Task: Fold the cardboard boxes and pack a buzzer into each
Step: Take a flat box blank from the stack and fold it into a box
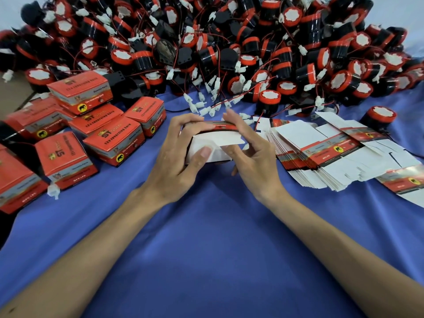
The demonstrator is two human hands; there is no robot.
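Left hand [181,154] and right hand [251,152] both gripped one half-folded box [214,143]; several closed boxes [114,143] looked done, but a huge buzzer pile [229,42] and flat stack [307,154] waited.

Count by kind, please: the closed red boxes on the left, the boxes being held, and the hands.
Closed red boxes: 7, as far as I can separate them
Held box: 1
Hands: 2, left hand and right hand
Total: 10
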